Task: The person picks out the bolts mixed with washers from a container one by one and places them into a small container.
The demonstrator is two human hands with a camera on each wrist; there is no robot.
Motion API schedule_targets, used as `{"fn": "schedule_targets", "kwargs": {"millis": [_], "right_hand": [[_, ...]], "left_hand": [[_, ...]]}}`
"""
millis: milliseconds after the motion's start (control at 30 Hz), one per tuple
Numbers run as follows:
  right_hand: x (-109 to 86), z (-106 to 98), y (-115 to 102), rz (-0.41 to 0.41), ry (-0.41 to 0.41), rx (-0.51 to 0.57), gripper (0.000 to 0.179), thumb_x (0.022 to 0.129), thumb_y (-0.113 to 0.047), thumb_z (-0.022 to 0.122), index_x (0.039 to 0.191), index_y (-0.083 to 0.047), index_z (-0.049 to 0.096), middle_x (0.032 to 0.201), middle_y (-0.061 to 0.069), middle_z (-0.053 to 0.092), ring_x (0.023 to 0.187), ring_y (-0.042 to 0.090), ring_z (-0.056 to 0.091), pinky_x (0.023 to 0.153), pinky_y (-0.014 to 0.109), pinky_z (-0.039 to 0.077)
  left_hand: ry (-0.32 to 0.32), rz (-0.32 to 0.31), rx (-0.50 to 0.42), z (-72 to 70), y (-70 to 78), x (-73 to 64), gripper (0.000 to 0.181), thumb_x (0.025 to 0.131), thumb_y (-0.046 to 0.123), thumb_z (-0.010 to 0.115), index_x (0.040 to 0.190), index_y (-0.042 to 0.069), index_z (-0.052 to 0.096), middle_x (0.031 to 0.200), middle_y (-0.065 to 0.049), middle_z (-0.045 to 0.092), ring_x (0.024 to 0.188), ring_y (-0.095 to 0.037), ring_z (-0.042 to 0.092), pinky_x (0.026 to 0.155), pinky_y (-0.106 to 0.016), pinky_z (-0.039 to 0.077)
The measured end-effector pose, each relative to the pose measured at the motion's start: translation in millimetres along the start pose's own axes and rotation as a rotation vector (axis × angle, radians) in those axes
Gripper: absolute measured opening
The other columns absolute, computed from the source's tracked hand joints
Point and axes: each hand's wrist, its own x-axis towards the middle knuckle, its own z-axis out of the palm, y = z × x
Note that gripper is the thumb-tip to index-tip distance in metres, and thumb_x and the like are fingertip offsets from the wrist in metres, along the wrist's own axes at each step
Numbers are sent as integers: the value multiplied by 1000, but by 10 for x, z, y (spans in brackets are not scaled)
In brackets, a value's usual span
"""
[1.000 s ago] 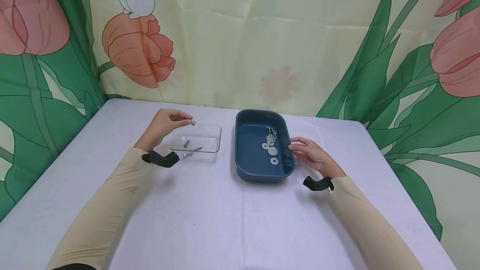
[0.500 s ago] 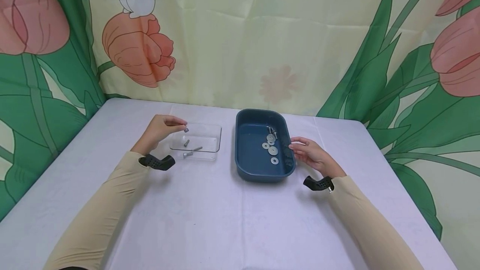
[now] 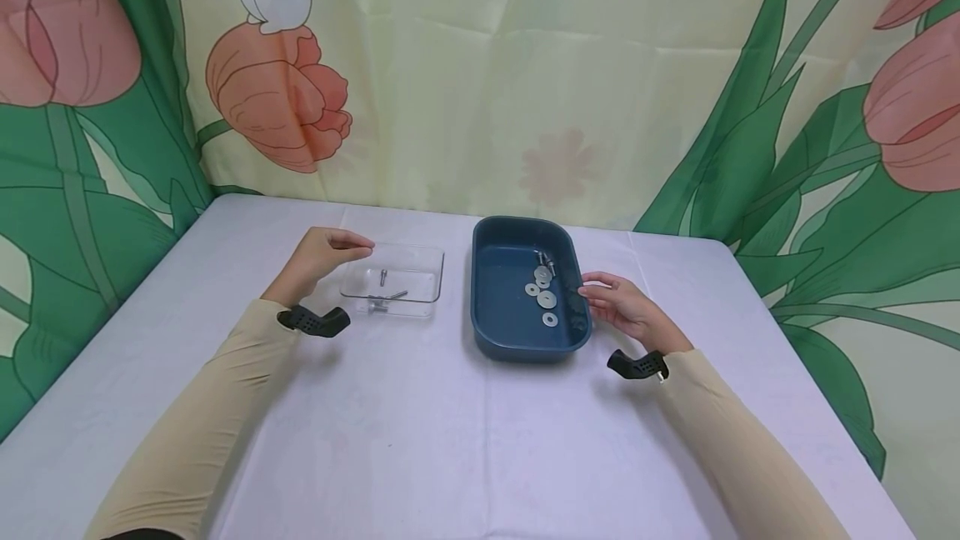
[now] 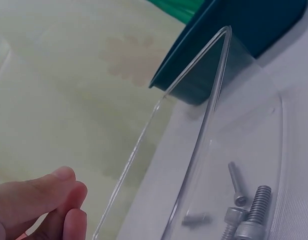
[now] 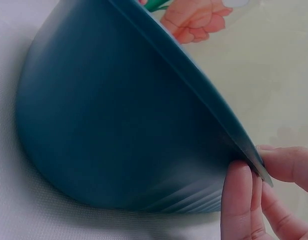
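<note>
Thumb and fingers of my left hand (image 3: 322,258) are loosely bent at the left rim of a clear plastic box (image 3: 431,273), with nothing seen between them. Inside the box lie several hex-socket bolts (image 4: 257,205), long and short, gathered toward its near side in the head view. A deep blue tub (image 3: 498,315) stands to the right, holding flat metal washers (image 3: 547,300) and a few bolts (image 3: 552,267). My right hand (image 3: 618,307) pinches the tub's right rim, thumb on one side and fingers on the other.
A white cloth (image 3: 420,440) covers the table beneath both containers. Behind it hangs a floral curtain (image 3: 450,107). The blue tub stands a short way right of the clear box, with a strip of cloth between.
My left hand has moved left and slightly down; the bolt it pinched has left its fingers. Bolts in the clear box lie differently. My right hand keeps its place on the tub.
</note>
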Motion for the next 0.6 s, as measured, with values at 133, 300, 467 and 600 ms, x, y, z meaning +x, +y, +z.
{"fn": "schedule_targets", "kwargs": {"millis": [133,300,467,600], "right_hand": [[4,3,-6,1,3,-6,26,91,-6,58,115,-11,47,85,-6,69,75,6,65,70,17,54],[2,-1,-6,0,-1,-9,26,92,-6,57,116,-11,46,86,-7,69,76,7,65,71,17,54],[9,-8,-1,1,1,-18,27,92,-7,57,116,-11,46,86,-7,68,76,6,64,71,17,54],[19,-12,6,4,6,-20,28,92,-8,58,117,-11,46,87,-7,68,76,6,64,71,17,54]], "left_hand": [[-9,-4,2,0,9,-5,39,89,25,65,121,3,61,126,-20,59,118,-31,52,107,-52,34],[-12,-15,-2,2,15,1,38,90,23,64,122,3,61,127,-20,58,120,-32,51,108,-53,33],[-17,-21,-7,-5,14,5,40,89,26,65,122,4,60,127,-19,58,121,-31,50,108,-53,32],[-25,-22,-9,-12,16,6,41,89,27,64,123,4,60,128,-19,57,122,-32,49,109,-53,31]]}}
